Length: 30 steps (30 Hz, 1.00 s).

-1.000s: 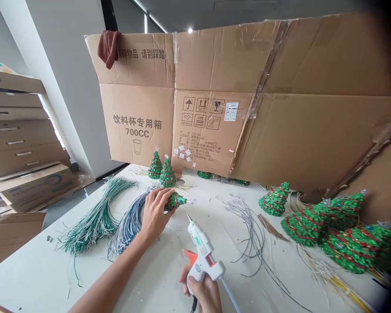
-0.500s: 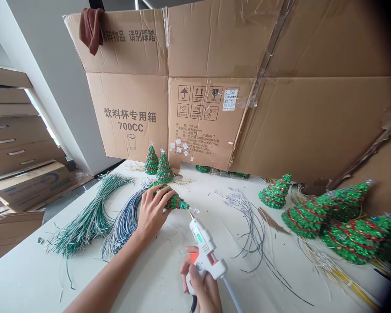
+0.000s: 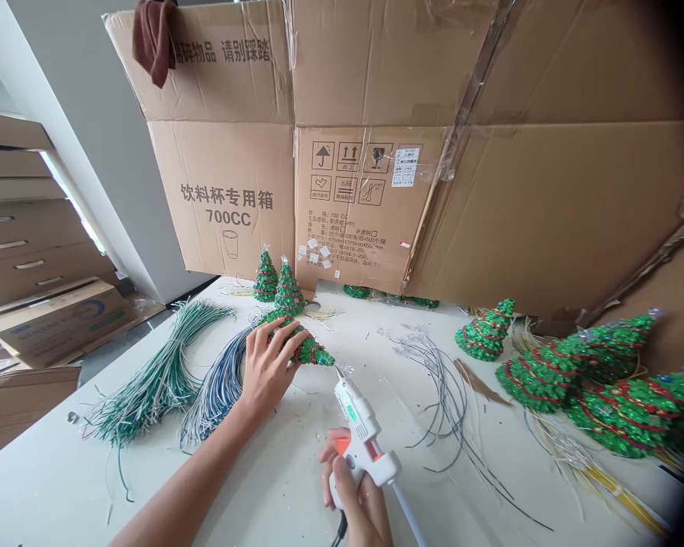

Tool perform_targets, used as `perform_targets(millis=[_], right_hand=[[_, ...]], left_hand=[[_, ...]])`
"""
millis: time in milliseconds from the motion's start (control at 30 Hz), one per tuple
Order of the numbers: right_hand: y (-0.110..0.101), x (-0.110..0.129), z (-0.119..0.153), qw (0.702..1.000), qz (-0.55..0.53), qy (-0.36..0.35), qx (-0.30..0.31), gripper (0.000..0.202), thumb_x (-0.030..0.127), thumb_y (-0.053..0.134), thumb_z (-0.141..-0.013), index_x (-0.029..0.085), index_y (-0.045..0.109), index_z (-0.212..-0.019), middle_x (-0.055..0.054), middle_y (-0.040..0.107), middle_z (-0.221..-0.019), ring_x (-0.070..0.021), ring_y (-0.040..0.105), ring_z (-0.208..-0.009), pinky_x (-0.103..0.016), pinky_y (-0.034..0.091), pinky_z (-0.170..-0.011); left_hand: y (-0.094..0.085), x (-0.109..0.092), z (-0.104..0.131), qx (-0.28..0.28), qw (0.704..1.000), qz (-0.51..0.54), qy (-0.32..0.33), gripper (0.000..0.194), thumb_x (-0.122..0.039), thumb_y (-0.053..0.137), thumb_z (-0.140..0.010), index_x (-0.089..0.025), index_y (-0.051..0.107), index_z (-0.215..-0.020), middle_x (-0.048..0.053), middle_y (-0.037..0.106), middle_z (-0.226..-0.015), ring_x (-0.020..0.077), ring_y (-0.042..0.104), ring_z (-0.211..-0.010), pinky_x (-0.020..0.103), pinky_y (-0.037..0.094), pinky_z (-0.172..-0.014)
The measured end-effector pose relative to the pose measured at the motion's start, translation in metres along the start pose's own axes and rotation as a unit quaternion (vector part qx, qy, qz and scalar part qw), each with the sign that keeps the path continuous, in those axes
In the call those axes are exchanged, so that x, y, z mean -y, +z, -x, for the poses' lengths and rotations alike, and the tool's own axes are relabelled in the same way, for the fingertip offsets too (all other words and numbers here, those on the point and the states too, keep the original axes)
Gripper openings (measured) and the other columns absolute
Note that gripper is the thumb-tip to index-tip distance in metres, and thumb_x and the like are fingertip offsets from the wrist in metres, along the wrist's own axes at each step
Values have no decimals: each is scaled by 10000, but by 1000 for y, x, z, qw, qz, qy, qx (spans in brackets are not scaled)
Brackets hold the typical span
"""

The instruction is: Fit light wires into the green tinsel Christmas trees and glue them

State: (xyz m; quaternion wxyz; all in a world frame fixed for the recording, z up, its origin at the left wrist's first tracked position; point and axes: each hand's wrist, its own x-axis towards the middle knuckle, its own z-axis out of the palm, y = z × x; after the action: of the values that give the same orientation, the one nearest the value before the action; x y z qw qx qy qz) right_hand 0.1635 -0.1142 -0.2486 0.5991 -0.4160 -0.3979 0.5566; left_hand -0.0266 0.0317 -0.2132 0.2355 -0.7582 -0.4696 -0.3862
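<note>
The person is showing a slim, bare left forearm (image 3: 205, 463), while the left hand (image 3: 265, 381) and right hand (image 3: 360, 503) are displaying bare, slender fingers (image 3: 281, 339).

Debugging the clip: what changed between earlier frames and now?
The tree in the left hand has swung, its tip moving right and down in view to the nozzle of the glue gun; contact unclear. Nothing grabbed or released; right hand keeps the glue gun. Wire bundles, standing trees stayed put.

Grey wall (image 3: 108, 129) beyond white table (image 3: 267, 486)
</note>
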Motion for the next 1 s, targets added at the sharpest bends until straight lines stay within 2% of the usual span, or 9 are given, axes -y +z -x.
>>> perform_targets(millis=[267,367,500,667,833,1000], right_hand=[[0,1,-1,1000,12,8,-8,607,772,641,-965,220,632,-1216,-65,693,-1028,-130,518,-555,-320,417,-568],[-1,1,0,1000,26,13,6,598,773,608,-985,217,630,-1206,-31,686,-872,-151,509,-559,-332,433,-607],[-3,1,0,999,44,28,15,620,767,585,-999,196,634,-1234,26,598,-632,-182,495,-563,-356,443,-663],[-3,0,-1,998,53,25,7,652,775,602,-984,194,638,-1278,28,597,-607,-193,494,-548,-360,444,-648],[-3,0,0,998,50,20,12,601,799,581,-987,225,644,-1153,48,519,-601,-179,447,-553,-339,419,-629],[-4,-3,2,998,60,-8,10,520,753,562,-1033,236,616,-1063,76,450,-612,-146,400,-536,-328,417,-632]], left_hand=[[1,0,1,-12,1000,0,1,616,-96,735,-912,-331,639,-1474,86,721,-1475,406,594,-1402,587,440,-1125],[1,0,1,-14,1000,3,2,623,-101,745,-909,-338,639,-1475,79,723,-1474,409,598,-1395,587,443,-1120],[0,1,0,-14,1000,-5,10,624,-97,756,-907,-325,635,-1475,78,720,-1481,417,593,-1392,593,437,-1116],[1,1,1,-21,999,-18,15,615,-82,726,-911,-323,643,-1471,81,724,-1473,410,590,-1398,593,429,-1126],[1,-1,0,-27,999,-11,18,587,-82,716,-916,-321,656,-1449,80,737,-1450,404,599,-1385,584,437,-1110],[-2,-3,-1,-27,999,-3,20,534,-94,717,-933,-302,663,-1422,88,748,-1422,400,609,-1359,564,453,-1081]])
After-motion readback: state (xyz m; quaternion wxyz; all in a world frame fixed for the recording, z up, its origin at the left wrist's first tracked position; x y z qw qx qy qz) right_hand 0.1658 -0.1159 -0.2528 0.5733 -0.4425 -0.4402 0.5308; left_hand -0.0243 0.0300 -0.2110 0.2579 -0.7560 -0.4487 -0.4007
